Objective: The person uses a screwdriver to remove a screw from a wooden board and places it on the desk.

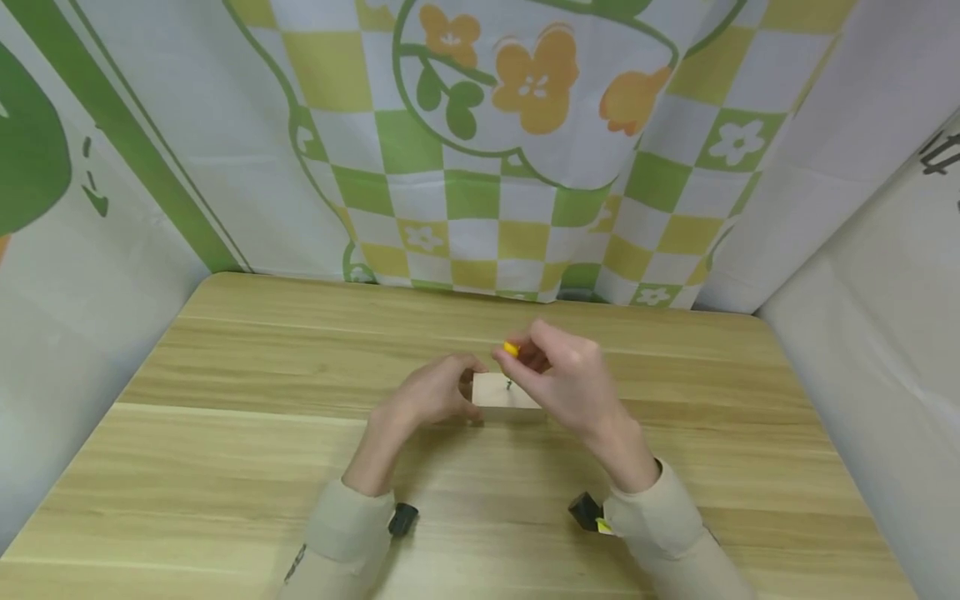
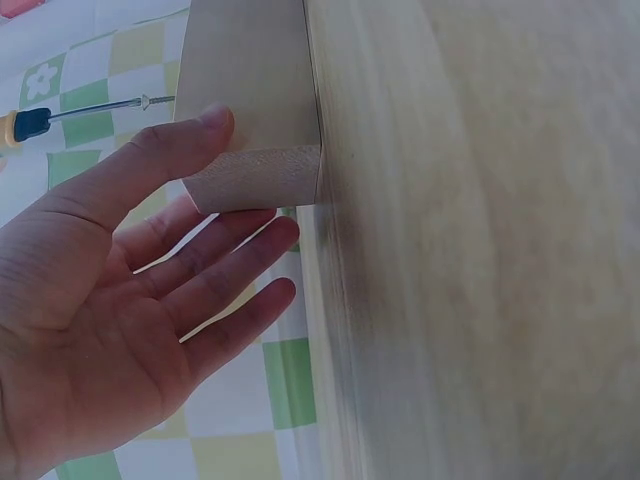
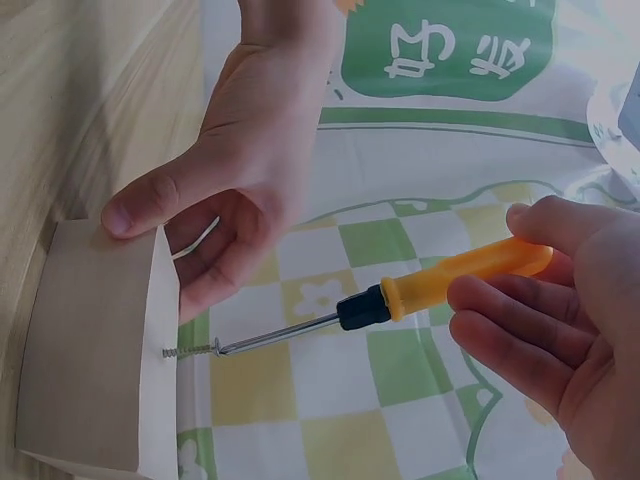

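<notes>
A pale wooden block [image 1: 493, 392] lies on the table in front of me. My left hand [image 1: 429, 393] grips its left end, with the thumb on the near face and fingers round the far side. A threaded screw [image 3: 190, 351] stands partly sunk in the block's top. The tip of a screwdriver [image 3: 465, 278] with a yellow handle and black collar meets the screw's head, its shaft slightly tilted in the right wrist view. My right hand [image 1: 576, 379] pinches the handle's upper end between thumb and fingers.
The wood-grain table [image 1: 247, 467] extends around both hands. A checked, flowered cloth [image 1: 495, 208] hangs along its back edge, and white cloth panels [image 1: 885, 333] flank the sides. Dark wrist devices [image 1: 403, 519] protrude from both sleeves.
</notes>
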Demonstrator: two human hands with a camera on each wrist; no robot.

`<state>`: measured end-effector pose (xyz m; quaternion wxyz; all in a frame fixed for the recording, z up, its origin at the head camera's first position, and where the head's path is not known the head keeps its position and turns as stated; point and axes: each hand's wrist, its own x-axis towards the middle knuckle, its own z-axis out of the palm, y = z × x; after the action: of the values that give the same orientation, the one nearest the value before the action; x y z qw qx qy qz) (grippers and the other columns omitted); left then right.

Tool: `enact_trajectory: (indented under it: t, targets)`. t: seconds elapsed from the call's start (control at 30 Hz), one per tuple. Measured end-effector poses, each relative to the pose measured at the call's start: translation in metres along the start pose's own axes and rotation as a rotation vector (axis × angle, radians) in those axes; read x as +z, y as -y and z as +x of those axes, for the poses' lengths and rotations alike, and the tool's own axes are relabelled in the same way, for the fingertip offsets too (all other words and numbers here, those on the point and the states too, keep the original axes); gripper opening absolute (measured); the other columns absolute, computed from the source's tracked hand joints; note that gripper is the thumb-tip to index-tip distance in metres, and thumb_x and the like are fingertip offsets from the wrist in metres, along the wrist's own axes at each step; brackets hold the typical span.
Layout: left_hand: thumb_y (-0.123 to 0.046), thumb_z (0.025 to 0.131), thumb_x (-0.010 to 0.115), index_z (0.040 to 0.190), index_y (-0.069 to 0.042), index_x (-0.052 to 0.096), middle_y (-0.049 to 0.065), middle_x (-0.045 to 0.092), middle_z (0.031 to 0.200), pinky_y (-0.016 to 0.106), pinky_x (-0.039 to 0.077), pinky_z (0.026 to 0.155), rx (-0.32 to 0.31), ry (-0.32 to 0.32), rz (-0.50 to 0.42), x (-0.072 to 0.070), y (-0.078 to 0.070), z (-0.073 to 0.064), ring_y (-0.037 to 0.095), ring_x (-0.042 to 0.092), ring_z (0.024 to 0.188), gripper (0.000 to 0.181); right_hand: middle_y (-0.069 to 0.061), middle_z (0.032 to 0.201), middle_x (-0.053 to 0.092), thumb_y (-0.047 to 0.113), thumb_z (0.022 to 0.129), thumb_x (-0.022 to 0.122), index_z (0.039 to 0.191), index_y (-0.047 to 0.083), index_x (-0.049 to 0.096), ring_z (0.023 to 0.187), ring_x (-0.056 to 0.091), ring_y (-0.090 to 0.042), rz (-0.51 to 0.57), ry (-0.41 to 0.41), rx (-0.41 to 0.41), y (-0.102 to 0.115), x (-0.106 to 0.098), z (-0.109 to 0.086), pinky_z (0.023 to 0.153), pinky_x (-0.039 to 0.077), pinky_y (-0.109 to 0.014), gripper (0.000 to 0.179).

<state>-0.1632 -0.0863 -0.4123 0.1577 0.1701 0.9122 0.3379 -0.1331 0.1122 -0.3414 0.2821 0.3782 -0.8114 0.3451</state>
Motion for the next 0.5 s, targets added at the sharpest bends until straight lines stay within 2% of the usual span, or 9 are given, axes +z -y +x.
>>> enact_trajectory:
  t: [0.27, 0.37, 0.5]
  targets:
    - [-0.017, 0.072, 0.089, 0.129, -0.017, 0.064, 0.008, 0.067, 0.119, 0.043, 0.051, 0.097, -0.02, 0.006, 0.028, -0.0013, 0.0009, -0.0001, 0.023, 0.06, 0.112, 0.062, -0.003, 0.076, 0.07, 0.005, 0.081, 0.077, 0.086, 0.004, 0.069, 0.062, 0.066, -0.007, 0.009, 0.1, -0.063, 0.0072, 0.0013, 0.0045, 0.058, 0.055, -0.017, 0.009]
    - [-0.018, 0.072, 0.089, 0.129, -0.015, 0.064, 0.009, 0.067, 0.12, 0.043, 0.05, 0.098, -0.016, 0.01, 0.025, -0.0008, 0.0009, 0.0, 0.024, 0.06, 0.113, 0.063, -0.002, 0.076, 0.07, 0.006, 0.084, 0.076, 0.088, 0.005, 0.07, 0.062, 0.065, -0.007, 0.018, 0.114, -0.018, 0.0069, 0.0002, 0.0062, 0.058, 0.054, -0.016, 0.008]
    - [-0.019, 0.071, 0.089, 0.125, -0.012, 0.065, 0.008, 0.068, 0.121, 0.043, 0.05, 0.1, -0.011, 0.004, 0.015, -0.0007, 0.0002, -0.0002, 0.025, 0.061, 0.115, 0.059, -0.003, 0.074, 0.07, 0.007, 0.085, 0.077, 0.089, 0.004, 0.069, 0.06, 0.063, -0.008, 0.039, 0.092, 0.091, 0.0005, -0.0029, 0.0098, 0.057, 0.053, -0.016, 0.009]
